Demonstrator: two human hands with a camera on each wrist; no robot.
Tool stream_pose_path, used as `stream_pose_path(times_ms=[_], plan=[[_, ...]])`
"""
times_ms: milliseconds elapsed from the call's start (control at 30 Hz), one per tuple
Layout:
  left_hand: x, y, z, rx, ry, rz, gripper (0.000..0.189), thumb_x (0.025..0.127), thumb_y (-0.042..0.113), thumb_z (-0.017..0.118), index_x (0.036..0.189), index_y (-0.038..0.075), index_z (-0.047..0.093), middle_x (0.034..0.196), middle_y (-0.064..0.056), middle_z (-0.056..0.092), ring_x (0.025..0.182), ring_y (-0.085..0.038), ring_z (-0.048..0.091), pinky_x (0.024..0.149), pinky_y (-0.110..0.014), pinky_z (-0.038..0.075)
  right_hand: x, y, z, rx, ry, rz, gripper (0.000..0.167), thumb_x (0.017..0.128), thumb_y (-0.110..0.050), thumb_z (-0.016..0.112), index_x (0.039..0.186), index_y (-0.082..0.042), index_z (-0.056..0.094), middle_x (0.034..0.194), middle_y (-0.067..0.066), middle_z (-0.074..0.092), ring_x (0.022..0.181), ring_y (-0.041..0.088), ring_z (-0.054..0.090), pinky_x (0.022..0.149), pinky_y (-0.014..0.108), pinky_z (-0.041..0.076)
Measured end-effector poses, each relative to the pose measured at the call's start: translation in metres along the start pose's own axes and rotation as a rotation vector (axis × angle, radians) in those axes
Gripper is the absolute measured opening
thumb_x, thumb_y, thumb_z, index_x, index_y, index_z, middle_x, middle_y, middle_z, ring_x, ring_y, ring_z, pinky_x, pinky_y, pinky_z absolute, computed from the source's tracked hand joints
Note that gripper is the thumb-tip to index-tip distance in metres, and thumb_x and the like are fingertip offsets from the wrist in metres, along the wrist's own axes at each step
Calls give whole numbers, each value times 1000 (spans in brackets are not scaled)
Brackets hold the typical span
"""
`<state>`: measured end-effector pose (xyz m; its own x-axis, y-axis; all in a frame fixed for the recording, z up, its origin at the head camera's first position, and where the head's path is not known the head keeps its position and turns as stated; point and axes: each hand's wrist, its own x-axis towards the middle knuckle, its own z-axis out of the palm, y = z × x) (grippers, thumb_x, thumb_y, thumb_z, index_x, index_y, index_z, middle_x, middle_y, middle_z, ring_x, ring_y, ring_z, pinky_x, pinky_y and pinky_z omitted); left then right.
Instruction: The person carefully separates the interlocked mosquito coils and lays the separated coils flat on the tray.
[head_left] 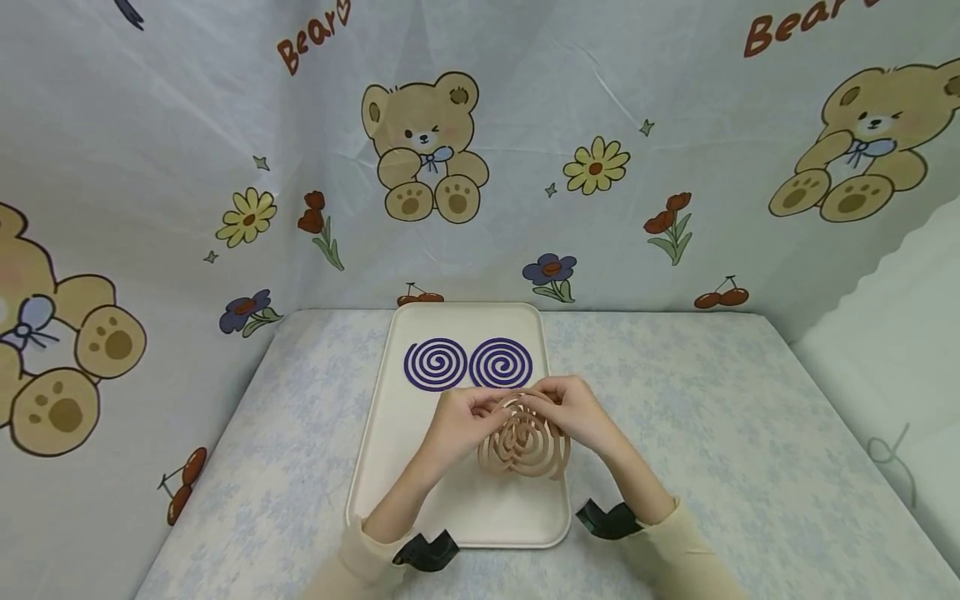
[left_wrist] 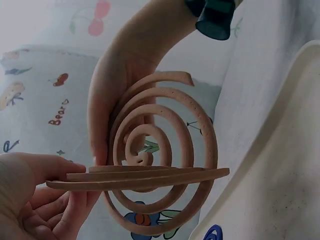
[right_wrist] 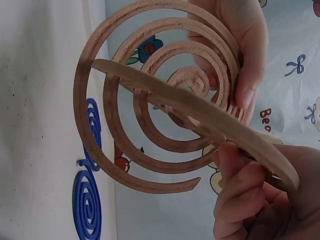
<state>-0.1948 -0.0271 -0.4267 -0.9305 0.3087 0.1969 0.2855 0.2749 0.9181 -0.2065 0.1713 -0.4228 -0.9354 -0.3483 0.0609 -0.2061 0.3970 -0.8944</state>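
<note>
Two brown coils (head_left: pixel 517 437) cross and I'm gripping: left hand (head_left: pixel 462 421) pinching one, right hand (head_left: pixel 576 411) the other, above the cream tray (head_left: pixel 468 517), while the backdrop (head_left: pixel 525 50) behind reads "Bear"!

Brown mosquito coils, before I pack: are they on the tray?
No, the left hand and right hand hold the brown mosquito coils off the tray.
</note>
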Motion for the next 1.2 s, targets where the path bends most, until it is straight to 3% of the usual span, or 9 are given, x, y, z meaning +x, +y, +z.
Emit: stream_pose_path(times_ms=[200, 333, 467, 567, 700, 833, 967, 1100, 1200], plan=[[-9, 6, 13, 184, 127, 217, 25, 81, -1, 65, 104, 4, 73, 62, -1, 64, 54, 4, 48, 47, -10, 44, -2, -2, 2, -46, 55, -2, 16, 89, -2, 61, 81, 11, 66, 47, 8, 46, 34, -6, 34, 33, 15, 30], [-11, 7, 18, 393, 253, 437, 19, 79, -2, 66, 95, 3, 76, 56, 3, 57, 51, 3, 38, 43, -7, 30, -4, -6, 3, -34, 105, -3, 18, 89, -8, 64, 78, 5, 69, 47, 9, 47, 35, -2, 36, 34, 16, 31], [-12, 5, 21, 587, 342, 643, 15, 76, -1, 68, 88, 5, 76, 64, 2, 68, 53, -4, 54, 50, -13, 45, -7, -13, 10, -96, 212, -31, 14, 88, -11, 67, 78, -2, 71, 50, 4, 52, 41, 0, 40, 37, 16, 34], [-11, 4, 20, 580, 372, 695, 15, 75, -2, 68, 85, 5, 75, 68, 0, 70, 57, -8, 62, 55, -18, 51, -9, -18, 13, -106, 270, -27, 9, 87, -9, 67, 86, -1, 71, 50, 7, 55, 41, -1, 38, 37, 15, 32], [-8, 1, 13, 352, 337, 581, 13, 78, -5, 67, 87, 2, 75, 67, -3, 70, 55, -6, 59, 52, -11, 49, -8, -17, 8, -38, 255, -5, 16, 88, -10, 66, 98, 2, 68, 48, 9, 52, 36, -2, 34, 36, 15, 30], [-3, 2, 3, 47, 253, 281, 10, 82, 0, 70, 91, 2, 74, 72, -9, 72, 58, -13, 65, 53, -13, 53, -5, -13, 1, 67, 180, 24, 23, 90, -13, 65, 105, 5, 65, 49, 1, 52, 37, 2, 37, 36, 17, 33], [0, 7, -5, -116, 249, 19, 12, 83, 4, 71, 94, 0, 72, 79, -17, 73, 65, -30, 69, 57, -17, 55, -4, -10, -1, 167, 70, 101, 40, 88, -14, 67, 123, 4, 57, 58, -1, 60, 44, 6, 49, 41, 20, 43], [-1, 20, -11, -159, 361, -50, 15, 85, 1, 67, 97, -7, 69, 85, -24, 72, 73, -38, 69, 61, -18, 57, -4, -9, 5, 237, -26, 115, 68, 83, -6, 70, 142, 3, 36, 82, 15, 70, 64, 12, 65, 57, 28, 56], [0, 25, -14, -186, 439, -55, 20, 86, 1, 66, 103, -9, 66, 88, -26, 71, 78, -40, 69, 63, -19, 58, -4, -8, 12, 295, 34, 82, 65, 84, -2, 68, 141, 3, 37, 92, 28, 69, 72, 16, 70, 65, 32, 60]])
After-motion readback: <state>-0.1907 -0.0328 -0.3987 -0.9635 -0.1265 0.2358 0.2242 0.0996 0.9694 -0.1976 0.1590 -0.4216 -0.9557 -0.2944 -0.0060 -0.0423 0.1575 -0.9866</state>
